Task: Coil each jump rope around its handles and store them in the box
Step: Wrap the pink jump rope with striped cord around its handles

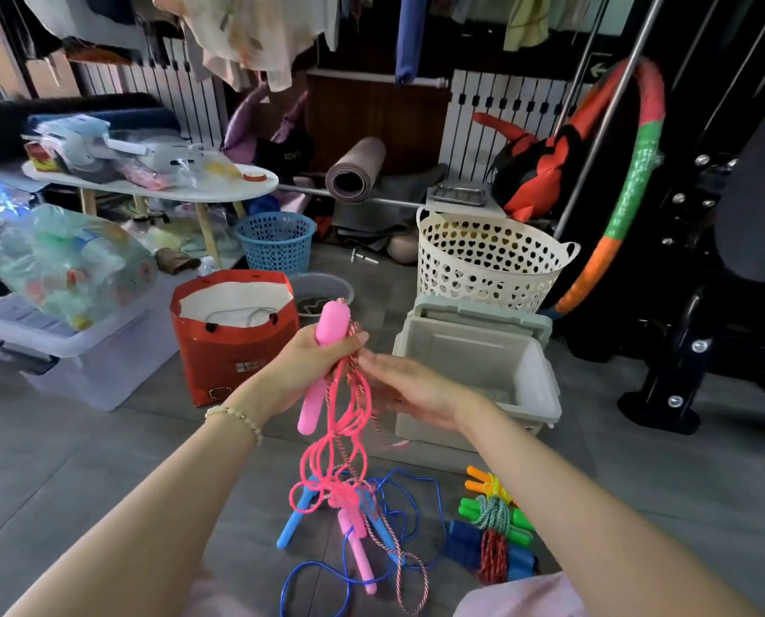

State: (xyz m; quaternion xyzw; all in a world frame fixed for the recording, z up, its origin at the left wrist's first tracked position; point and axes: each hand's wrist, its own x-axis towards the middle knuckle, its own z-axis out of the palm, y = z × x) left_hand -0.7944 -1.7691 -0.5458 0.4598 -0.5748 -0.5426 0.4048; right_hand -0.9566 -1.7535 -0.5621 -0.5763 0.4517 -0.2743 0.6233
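My left hand (302, 367) grips a pink jump rope handle (322, 362) upright in mid-air, with the pink rope (342, 434) hanging from it in loose loops. My right hand (409, 389) is just to the right, fingers straight, touching the hanging cords. Below on the floor lies a tangle: another pink handle (358, 552), a blue rope (420, 492) with a blue handle (293, 521), and a red-white braided cord (405, 567). Three coiled ropes lie at the right: orange-handled (483, 480), green-handled (494, 516), blue-handled (489, 549). The open grey box (545, 385) stands behind my right hand.
A red paper bag (233, 349) stands left of the box. Behind are a cream laundry basket (492, 260), a blue basket (276, 240), a clear storage bin (86, 349) bearing a plastic bag, a white low table (220, 187), and black gym equipment (705, 305) at right.
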